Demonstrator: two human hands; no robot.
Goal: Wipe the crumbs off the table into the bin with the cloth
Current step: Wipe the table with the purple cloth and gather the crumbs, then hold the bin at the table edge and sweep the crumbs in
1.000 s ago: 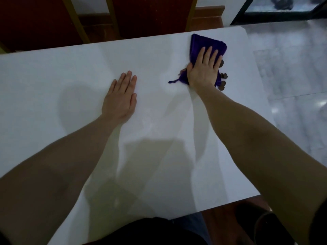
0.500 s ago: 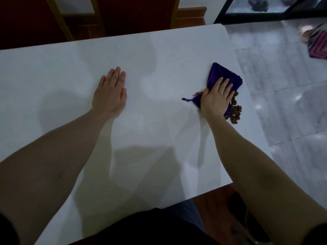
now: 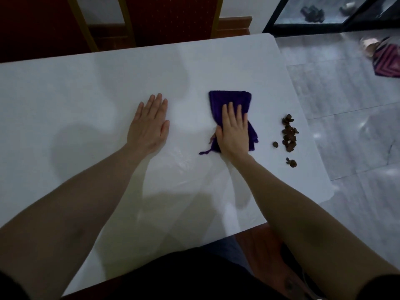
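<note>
A folded purple cloth [image 3: 229,100] lies on the white table [image 3: 86,94], and my right hand [image 3: 233,131] presses flat on its near half. A row of several brown crumbs [image 3: 289,134] sits to the right of the cloth, a hand's width away, close to the table's right edge. My left hand [image 3: 150,124] rests flat and open on the bare table, left of the cloth. No bin is in view.
Red chairs with yellow-wood frames [image 3: 129,20] stand behind the table's far edge. Grey tiled floor [image 3: 346,126] lies to the right, with a striped purple item [image 3: 387,59] on it. A dark glass door frame [image 3: 324,24] is at the far right.
My right hand slid the cloth from the far right corner toward me along the right edge, then left, away from the crumbs, which now lie uncovered in a row. The left hand stayed put.
</note>
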